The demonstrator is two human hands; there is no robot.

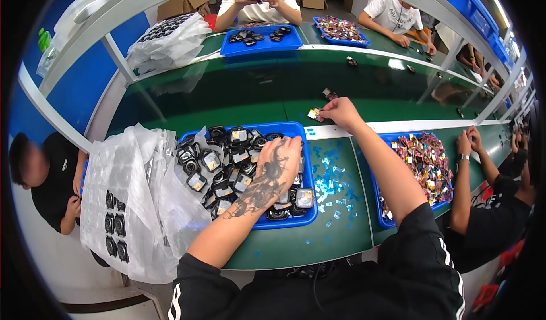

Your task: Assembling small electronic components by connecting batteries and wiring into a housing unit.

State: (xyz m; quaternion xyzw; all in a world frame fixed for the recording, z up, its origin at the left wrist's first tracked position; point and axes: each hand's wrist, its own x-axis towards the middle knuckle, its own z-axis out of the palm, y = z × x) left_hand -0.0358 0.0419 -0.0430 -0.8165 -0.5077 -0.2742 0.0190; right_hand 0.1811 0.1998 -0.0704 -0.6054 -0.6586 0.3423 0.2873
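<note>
My right hand (342, 114) reaches out over the near edge of the green conveyor belt, thumb and fingers pinched on a small electronic part (314, 113) with a white and yellow face. Just beyond it on the belt lies another small dark part (329, 94). My tattooed left hand (280, 162) is down in the blue tray (284, 223) on the left, its fingers bent over the contents. The fingertips are hidden, so what they grip does not show. Several square black device housings (197, 181) fill this tray, some with a pale square face.
Small blue film pieces (335, 183) litter the green table between the trays. Another blue tray (387, 222) holds a heap of small wired parts (424, 166). Translucent plastic packing (122, 149) with black housings stands at left. Co-workers sit across and on both sides; white frame bars cross overhead.
</note>
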